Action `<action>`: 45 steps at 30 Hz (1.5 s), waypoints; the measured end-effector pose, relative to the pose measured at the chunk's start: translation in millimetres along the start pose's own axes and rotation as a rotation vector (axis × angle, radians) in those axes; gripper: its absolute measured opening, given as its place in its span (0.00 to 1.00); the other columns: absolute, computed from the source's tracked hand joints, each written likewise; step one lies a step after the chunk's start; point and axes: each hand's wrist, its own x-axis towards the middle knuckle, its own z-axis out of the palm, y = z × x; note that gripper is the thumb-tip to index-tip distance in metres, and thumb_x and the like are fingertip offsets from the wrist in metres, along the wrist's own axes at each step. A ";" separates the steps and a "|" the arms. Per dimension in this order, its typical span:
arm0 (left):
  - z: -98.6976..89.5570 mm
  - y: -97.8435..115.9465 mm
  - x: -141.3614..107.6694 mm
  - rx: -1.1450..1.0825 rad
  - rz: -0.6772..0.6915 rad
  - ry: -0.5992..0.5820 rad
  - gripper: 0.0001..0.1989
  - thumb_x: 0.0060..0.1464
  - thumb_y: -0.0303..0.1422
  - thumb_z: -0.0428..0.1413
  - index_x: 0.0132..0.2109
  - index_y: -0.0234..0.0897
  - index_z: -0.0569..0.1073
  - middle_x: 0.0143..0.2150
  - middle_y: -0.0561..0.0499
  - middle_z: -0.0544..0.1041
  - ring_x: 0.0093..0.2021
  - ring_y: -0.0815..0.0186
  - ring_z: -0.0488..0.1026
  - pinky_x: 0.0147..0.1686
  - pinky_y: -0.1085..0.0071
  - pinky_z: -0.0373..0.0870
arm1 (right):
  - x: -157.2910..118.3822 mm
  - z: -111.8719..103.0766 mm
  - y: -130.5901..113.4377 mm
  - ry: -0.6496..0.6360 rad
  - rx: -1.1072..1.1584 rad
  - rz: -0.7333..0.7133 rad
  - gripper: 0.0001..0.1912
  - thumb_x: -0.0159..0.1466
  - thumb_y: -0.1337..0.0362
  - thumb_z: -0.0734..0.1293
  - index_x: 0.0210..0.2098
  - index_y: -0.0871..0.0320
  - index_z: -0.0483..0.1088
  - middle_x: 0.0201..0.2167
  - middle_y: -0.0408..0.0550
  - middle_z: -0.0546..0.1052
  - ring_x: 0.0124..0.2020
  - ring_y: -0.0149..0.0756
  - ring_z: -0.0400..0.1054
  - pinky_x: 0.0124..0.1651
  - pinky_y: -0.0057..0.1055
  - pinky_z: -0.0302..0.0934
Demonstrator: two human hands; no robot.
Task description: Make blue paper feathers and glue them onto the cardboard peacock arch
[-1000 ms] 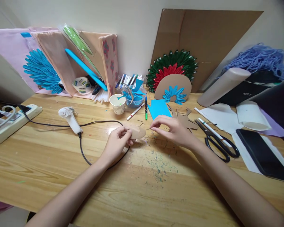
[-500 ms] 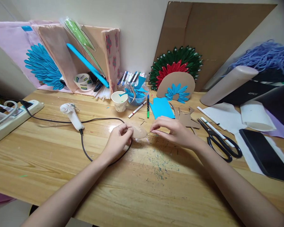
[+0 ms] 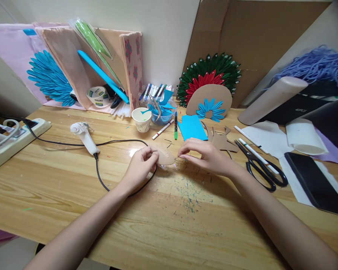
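A small rounded piece of tan cardboard (image 3: 166, 158) is pinched at its left end by my left hand (image 3: 143, 165). Just right of the piece, my right hand (image 3: 204, 155) has thumb and fingertips pressed together, close to the cardboard's right tip; what lies between them is too small to make out. Beyond my right hand lies a bright blue sheet (image 3: 192, 126). Dark scraps and flecks are scattered over the wooden table (image 3: 146, 225) beneath and in front of both hands.
A white glue gun (image 3: 84, 138) with a black cord lies left. Behind are a paper cup (image 3: 141, 120), a bowl of blue pieces (image 3: 161, 117) and a petalled cardboard disc (image 3: 194, 97). Black scissors (image 3: 259, 168) and a phone (image 3: 317, 183) lie right.
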 end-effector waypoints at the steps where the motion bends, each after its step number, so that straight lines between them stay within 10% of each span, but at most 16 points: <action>1: 0.2 0.1 -0.2 -0.001 -0.003 0.000 0.09 0.51 0.35 0.52 0.30 0.32 0.69 0.23 0.55 0.66 0.22 0.74 0.60 0.23 0.77 0.57 | 0.0 0.1 0.3 -0.001 -0.001 0.001 0.04 0.64 0.67 0.61 0.37 0.56 0.68 0.34 0.47 0.73 0.38 0.34 0.67 0.40 0.33 0.62; 28: 1.5 4.9 -2.6 -0.070 0.001 0.054 0.11 0.51 0.36 0.57 0.36 0.32 0.75 0.26 0.53 0.74 0.23 0.73 0.67 0.25 0.77 0.62 | 4.0 -11.0 4.2 0.174 0.217 0.409 0.11 0.62 0.55 0.62 0.35 0.56 0.70 0.35 0.48 0.75 0.37 0.37 0.68 0.41 0.36 0.62; 35: -0.2 5.4 -8.0 0.276 0.445 0.139 0.10 0.54 0.30 0.55 0.44 0.41 0.78 0.46 0.48 0.77 0.47 0.64 0.72 0.48 0.68 0.66 | 3.9 -13.5 10.3 0.146 0.469 0.674 0.14 0.61 0.54 0.61 0.30 0.59 0.69 0.27 0.48 0.74 0.28 0.32 0.67 0.34 0.32 0.63; 45: -2.8 -1.7 -6.4 0.521 0.762 0.308 0.15 0.55 0.26 0.54 0.49 0.43 0.74 0.52 0.47 0.73 0.51 0.62 0.70 0.50 0.61 0.68 | 5.3 -16.9 7.9 0.197 0.538 0.695 0.11 0.59 0.58 0.62 0.29 0.60 0.69 0.27 0.48 0.75 0.24 0.29 0.65 0.30 0.30 0.61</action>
